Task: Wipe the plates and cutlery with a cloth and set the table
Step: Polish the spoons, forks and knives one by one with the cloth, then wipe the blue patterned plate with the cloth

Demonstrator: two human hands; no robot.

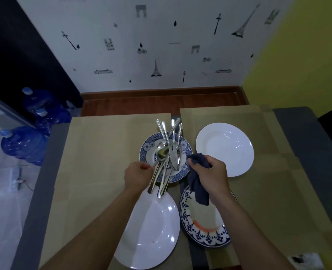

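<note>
A blue-patterned plate [147, 147] in the middle of the table carries a pile of steel cutlery [169, 145]. My left hand [137, 175] pinches the handles of a few pieces at the plate's near left edge. My right hand [211, 175] grips a dark blue cloth [199, 189] that hangs down beside that plate. A plain white plate [225, 149] lies to the right. Near me sit another white plate [151, 234] and a blue-and-orange rimmed plate [202, 228], which the cloth partly covers.
Brown cardboard sheets [102, 152] cover the grey table [301, 133]. Blue water jugs [25, 145] stand on the floor at the left. A papered wall [161, 55] rises beyond the table's far edge.
</note>
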